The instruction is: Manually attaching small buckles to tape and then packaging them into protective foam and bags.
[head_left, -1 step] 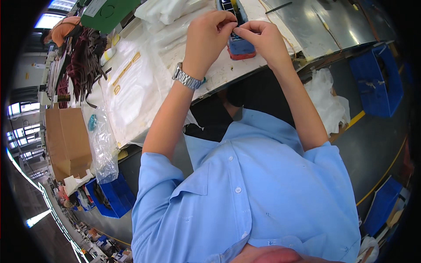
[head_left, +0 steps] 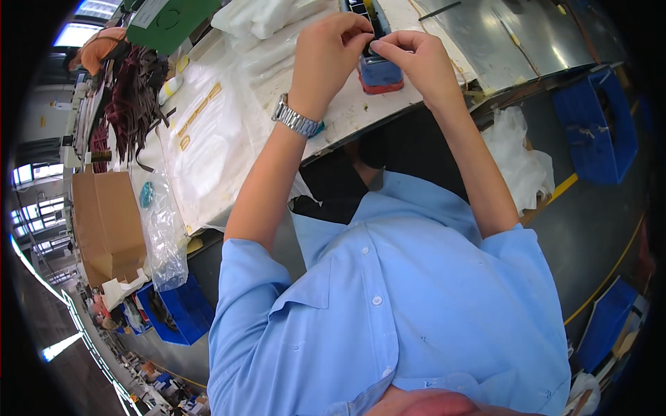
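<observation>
Both my hands are raised over a narrow blue box with a red base (head_left: 381, 75) at the table's far edge of view. My left hand (head_left: 331, 59), with a silver watch (head_left: 297, 119) on its wrist, has thumb and forefinger pinched together. Facing it, my right hand (head_left: 422, 64) pinches in the same way, its fingertips beside the left ones. Whatever lies between the fingertips is too small and too covered to name. Dark compartments show inside the box behind the fingers.
White plastic sheeting (head_left: 260, 41) covers the table's left side, with a yellow chain-like strip (head_left: 198, 114) on it. Dark red straps (head_left: 135, 97) hang at the left near a green box (head_left: 166, 24). A cardboard box (head_left: 111, 222) and blue bins (head_left: 596, 128) stand around. A person (head_left: 100, 50) bends over far left.
My fingertips have drawn very slightly apart over the blue box. Everything else looks the same.
</observation>
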Demonstrator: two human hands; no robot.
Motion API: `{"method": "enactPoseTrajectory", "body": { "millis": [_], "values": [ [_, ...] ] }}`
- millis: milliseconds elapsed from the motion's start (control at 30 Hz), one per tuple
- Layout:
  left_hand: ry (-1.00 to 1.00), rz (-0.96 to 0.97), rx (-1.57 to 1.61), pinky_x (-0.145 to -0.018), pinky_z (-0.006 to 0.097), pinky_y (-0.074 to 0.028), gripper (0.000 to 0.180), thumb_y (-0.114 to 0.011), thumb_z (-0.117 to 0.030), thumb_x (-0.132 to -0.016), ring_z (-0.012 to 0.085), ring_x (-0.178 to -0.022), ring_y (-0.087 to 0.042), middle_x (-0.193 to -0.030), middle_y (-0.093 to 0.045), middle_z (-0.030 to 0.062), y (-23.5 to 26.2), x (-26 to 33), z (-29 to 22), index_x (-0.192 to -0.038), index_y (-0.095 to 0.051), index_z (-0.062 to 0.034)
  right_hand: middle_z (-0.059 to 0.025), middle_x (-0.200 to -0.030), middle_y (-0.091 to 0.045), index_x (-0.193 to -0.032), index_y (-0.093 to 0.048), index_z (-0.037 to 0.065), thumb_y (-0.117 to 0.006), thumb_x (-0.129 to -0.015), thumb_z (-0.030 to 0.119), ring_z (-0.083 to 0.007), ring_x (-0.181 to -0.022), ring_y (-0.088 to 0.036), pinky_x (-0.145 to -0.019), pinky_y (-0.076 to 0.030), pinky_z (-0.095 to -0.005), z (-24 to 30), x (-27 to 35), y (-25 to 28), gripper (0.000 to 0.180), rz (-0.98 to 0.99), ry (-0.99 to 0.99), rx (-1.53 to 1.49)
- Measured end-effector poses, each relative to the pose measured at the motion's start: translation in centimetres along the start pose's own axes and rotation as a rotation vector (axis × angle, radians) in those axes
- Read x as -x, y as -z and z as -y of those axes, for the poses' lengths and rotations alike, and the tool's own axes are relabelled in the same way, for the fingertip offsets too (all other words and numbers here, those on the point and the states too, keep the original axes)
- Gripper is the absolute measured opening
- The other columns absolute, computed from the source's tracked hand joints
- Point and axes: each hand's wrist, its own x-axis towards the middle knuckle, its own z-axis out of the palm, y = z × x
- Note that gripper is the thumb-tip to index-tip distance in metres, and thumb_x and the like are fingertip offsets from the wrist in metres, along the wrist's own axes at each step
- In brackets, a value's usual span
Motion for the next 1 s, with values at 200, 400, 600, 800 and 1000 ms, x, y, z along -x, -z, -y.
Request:
{"method": "enactPoseTrajectory", "body": {
  "millis": [200,400,600,800,1000],
  "values": [
    [0.105,-0.002,-0.121,-0.065,0.043,-0.054,0.018,-0.071,-0.008,-0.095,0.0303,-0.065,-0.069,-0.079,-0.074,0.0169,0.7,-3.1,-0.8,-0.110,-0.075,0.0014,-0.0019,-0.093,-0.068,-0.093,-0.072,-0.004,-0.079,-0.096,0.012,-0.0083,-0.078,-0.059,-0.077,-0.049,-0.0249,2.9,11.0,0.5,0.018,0.045,0.055,0.073],
    [0.055,0.024,0.301,-0.062,0.040,-0.054,0.017,-0.068,-0.011,-0.099,0.0266,-0.060,-0.069,-0.075,-0.073,0.0161,0.9,-4.3,2.2,-0.108,-0.075,0.0018,-0.0028,-0.092,-0.067,-0.094,-0.074,-0.004,-0.077,-0.099,0.008,-0.0070,-0.080,-0.060,-0.076,-0.050,-0.0245,-3.3,14.5,0.4,0.014,0.025,-0.243,0.018],
    [0.232,-0.034,0.018,-0.063,0.038,-0.055,0.014,-0.068,-0.009,-0.099,0.0243,-0.063,-0.070,-0.079,-0.074,0.0150,0.4,-3.6,-0.1,-0.107,-0.075,0.0013,-0.0034,-0.095,-0.073,-0.097,-0.074,-0.004,-0.074,-0.102,0.008,-0.0080,-0.083,-0.067,-0.078,-0.055,-0.0245,-3.0,15.0,-0.2,0.013,0.029,-0.244,-0.038],
    [0.153,-0.245,-0.072,-0.067,0.031,-0.054,0.017,-0.076,-0.011,-0.097,0.0171,-0.073,-0.071,-0.086,-0.076,0.0092,4.6,3.4,0.0,-0.111,-0.078,-0.0030,-0.0127,-0.096,-0.080,-0.103,-0.072,-0.004,-0.068,-0.107,0.009,-0.0129,-0.085,-0.075,-0.082,-0.061,-0.0277,-0.8,15.0,-0.4,0.014,0.115,-0.341,-0.261],
    [0.422,-0.157,-0.234,-0.067,0.022,-0.054,0.015,-0.077,-0.013,-0.099,0.0081,-0.077,-0.072,-0.089,-0.079,0.0032,13.6,11.0,2.1,-0.108,-0.082,-0.0011,-0.0127,-0.091,-0.079,-0.103,-0.071,-0.004,-0.066,-0.108,0.008,-0.0127,-0.080,-0.074,-0.078,-0.060,-0.0274,-1.5,14.6,-0.3,0.015,0.125,-0.361,-0.270]
  ]
}}
